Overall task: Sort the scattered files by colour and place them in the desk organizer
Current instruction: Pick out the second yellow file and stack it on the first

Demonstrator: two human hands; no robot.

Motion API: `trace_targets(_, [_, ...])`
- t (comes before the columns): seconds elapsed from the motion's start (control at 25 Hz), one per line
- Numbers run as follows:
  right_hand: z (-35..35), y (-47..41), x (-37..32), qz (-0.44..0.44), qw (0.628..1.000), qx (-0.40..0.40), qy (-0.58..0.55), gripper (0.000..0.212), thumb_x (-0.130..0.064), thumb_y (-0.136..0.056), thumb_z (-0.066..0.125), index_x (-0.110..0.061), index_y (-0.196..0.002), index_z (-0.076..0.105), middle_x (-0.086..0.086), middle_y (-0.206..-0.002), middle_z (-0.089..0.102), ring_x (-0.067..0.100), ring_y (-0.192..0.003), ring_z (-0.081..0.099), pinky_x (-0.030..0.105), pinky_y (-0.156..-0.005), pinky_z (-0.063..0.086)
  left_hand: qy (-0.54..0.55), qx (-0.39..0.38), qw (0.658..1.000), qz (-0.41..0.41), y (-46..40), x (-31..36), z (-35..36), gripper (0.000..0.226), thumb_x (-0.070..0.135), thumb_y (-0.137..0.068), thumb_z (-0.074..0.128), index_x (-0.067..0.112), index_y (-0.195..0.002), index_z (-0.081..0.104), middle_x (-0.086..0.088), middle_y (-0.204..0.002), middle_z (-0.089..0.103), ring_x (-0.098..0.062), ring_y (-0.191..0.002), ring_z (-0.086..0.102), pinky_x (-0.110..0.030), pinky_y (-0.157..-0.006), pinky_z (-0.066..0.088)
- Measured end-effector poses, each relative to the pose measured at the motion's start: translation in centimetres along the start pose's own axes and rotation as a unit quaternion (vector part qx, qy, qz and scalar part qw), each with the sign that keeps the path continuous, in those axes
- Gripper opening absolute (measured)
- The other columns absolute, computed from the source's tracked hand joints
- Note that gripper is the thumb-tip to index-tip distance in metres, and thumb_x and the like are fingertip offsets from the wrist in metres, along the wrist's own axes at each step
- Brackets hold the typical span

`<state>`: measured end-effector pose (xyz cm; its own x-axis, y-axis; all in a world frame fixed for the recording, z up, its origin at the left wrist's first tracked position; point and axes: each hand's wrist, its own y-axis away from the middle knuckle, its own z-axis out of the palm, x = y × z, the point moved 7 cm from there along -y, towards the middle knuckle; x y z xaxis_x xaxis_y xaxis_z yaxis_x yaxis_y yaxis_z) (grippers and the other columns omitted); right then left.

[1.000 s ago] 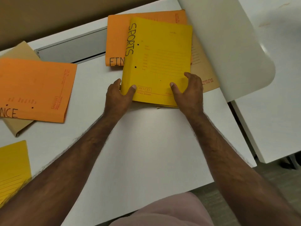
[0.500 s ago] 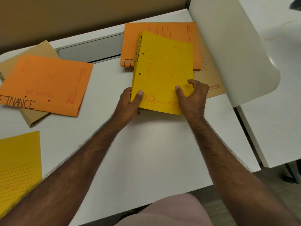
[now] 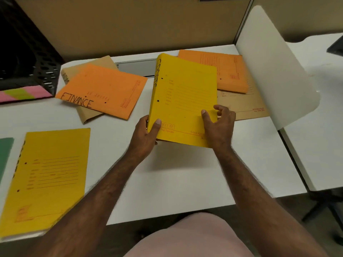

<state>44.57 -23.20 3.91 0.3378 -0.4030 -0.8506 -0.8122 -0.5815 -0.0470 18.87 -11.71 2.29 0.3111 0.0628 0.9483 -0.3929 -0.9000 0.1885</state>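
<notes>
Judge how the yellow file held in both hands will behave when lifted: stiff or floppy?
Yellow file, gripped by left hand and right hand at its near edge, stays flat, so probably fairly stiff card. It looks thin, likely light. Its smooth cover might slip.

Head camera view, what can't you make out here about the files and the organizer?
- Yellow file held by both hands: spine lettering foreshortened, unreadable.
- Black desk organizer: cut by the left edge; compartments dark.
- Green file: mostly outside the left edge.
- Brown file: largely covered by the orange file.
</notes>
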Motion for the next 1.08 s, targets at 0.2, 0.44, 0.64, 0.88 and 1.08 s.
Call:
trace_targets(0.2, [1.6, 6.4, -2.5, -0.008, 0.999, -0.026, -0.037, 0.054, -0.042, -0.096, 0.075, -0.017, -0.140, 0.056, 0.008, -0.131, 0.052, 0.016, -0.113, 0.053, 0.037, -0.096, 0.051, 0.007, 0.031, 0.999, 0.012, 5.6, -1.6, -6.3, 0.014, 0.046, -0.104, 0.060, 0.041, -0.117, 0.058, 0.009, -0.106, 0.070, -0.005, -0.081, 0.069, -0.021, -0.058, 0.058])
trace_targets(0.44, [4.4, 13.8, -4.5, -0.006, 0.997, -0.059, -0.047, 0.067, -0.046, -0.096, 0.075, -0.017, -0.150, 0.048, 0.006, -0.124, 0.053, 0.016, -0.109, 0.052, 0.035, -0.092, 0.047, 0.004, 0.069, 0.997, 0.021, 12.9, -4.3, -12.9, 0.009, 0.052, -0.101, 0.057, 0.047, -0.108, 0.058, 0.015, -0.094, 0.072, 0.001, -0.077, 0.069, -0.019, -0.058, 0.058])
trace_targets(0.64, [7.0, 18.9, -5.6, -0.017, 0.995, -0.087, -0.034, 0.077, -0.047, -0.096, 0.075, -0.015, -0.158, 0.042, 0.002, -0.123, 0.049, 0.014, -0.110, 0.049, 0.032, -0.090, 0.042, -0.005, 0.099, 0.995, 0.020, 17.7, -7.2, -17.1, 0.011, 0.054, -0.100, 0.058, 0.046, -0.106, 0.060, -0.007, -0.106, 0.069, -0.019, -0.091, 0.069, -0.044, -0.071, 0.062])
trace_targets(0.88, [11.0, 23.3, -6.6, -0.011, 0.989, -0.142, -0.034, 0.080, -0.050, -0.094, 0.076, -0.015, -0.159, 0.045, -0.003, -0.126, 0.043, 0.013, -0.113, 0.049, 0.033, -0.093, 0.042, -0.025, 0.142, 0.989, -0.006, 21.3, -10.5, -22.0, 0.019, 0.050, -0.103, 0.059, 0.047, -0.121, 0.052, 0.014, -0.124, 0.058, -0.001, -0.112, 0.054, -0.013, -0.087, 0.040])
trace_targets(1.08, [15.7, 24.7, -8.1, -0.023, 0.979, -0.200, -0.039, 0.075, -0.050, -0.093, 0.077, -0.016, -0.155, 0.052, 0.009, -0.142, 0.054, 0.025, -0.123, 0.059, 0.043, -0.103, 0.052, -0.026, 0.172, 0.984, -0.038, 21.9, -13.0, -26.0, 0.027, 0.053, -0.101, 0.060, 0.043, -0.125, 0.053, 0.014, -0.126, 0.056, 0.004, -0.107, 0.053, -0.009, -0.083, 0.037])
